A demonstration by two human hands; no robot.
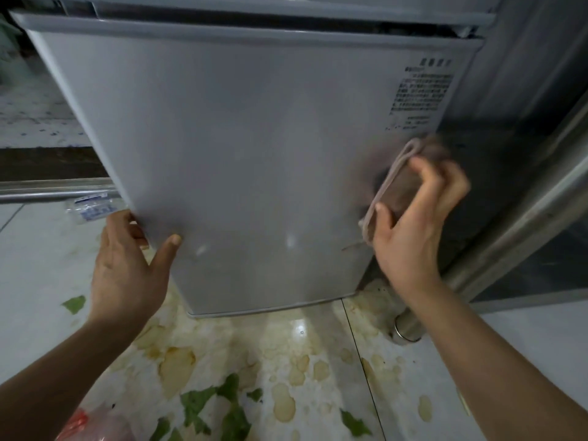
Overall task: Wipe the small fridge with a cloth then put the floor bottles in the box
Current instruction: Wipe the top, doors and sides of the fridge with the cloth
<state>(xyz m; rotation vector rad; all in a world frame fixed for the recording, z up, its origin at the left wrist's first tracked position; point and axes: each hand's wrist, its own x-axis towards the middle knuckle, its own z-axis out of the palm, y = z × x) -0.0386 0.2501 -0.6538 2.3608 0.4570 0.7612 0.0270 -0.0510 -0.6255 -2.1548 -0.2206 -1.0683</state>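
The small grey fridge (241,148) fills the middle of the view, its door facing me. My right hand (416,224) grips a brownish cloth (410,173) and holds it against the door's right edge, below a printed label. My left hand (130,265) holds the door's lower left edge, thumb on the front face and fingers curled behind it. A crushed clear plastic bottle (92,208) lies on the floor left of the fridge, partly hidden by it. No box shows.
The tiled floor (286,361) in front is stained yellow and strewn with green leaf scraps (219,405). A metal cabinet leg (407,329) stands at the right by a steel unit. A red and pink plastic bag (89,424) lies at the bottom left.
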